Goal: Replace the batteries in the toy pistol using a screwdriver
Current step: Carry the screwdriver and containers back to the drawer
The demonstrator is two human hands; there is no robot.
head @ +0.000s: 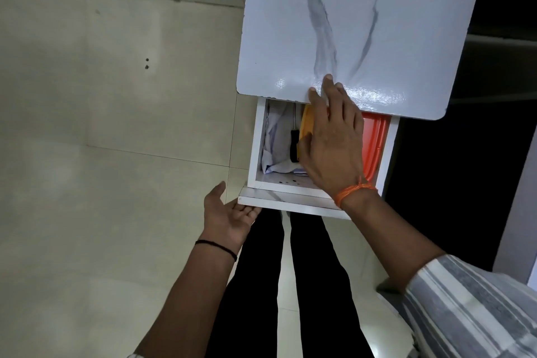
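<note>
Drawer (pixel 293 197) stands pulled out from under the white marble-patterned tabletop (pixel 363 23), and both your hands are at it. Your right hand (pixel 334 142), with an orange thread (pixel 353 190) tied round the wrist, reaches into the drawer palm down; its fingers are straight and slightly spread, the tips lying over the front edge of the tabletop, and it grips nothing. Your left hand (pixel 229 215), with a black thread (pixel 216 247) at the wrist, is palm up with relaxed fingers that touch the underside of the drawer front at its left corner.

Inside the drawer, the screwdriver (pixel 294 139) lies lengthwise with its black handle toward you and its thin metal shaft pointing back under the tabletop. It sits just left of your right hand, beside a yellow item (pixel 307 122) that your hand partly covers; what that item is cannot be told. White crumpled paper or plastic (pixel 276 139) fills the left side of the drawer, and a red-orange tray-like piece (pixel 374 139) shows at the right. No toy pistol or batteries can be made out. Your black-trousered legs (pixel 261 285) stand on pale floor tiles (pixel 116 154) below.
</note>
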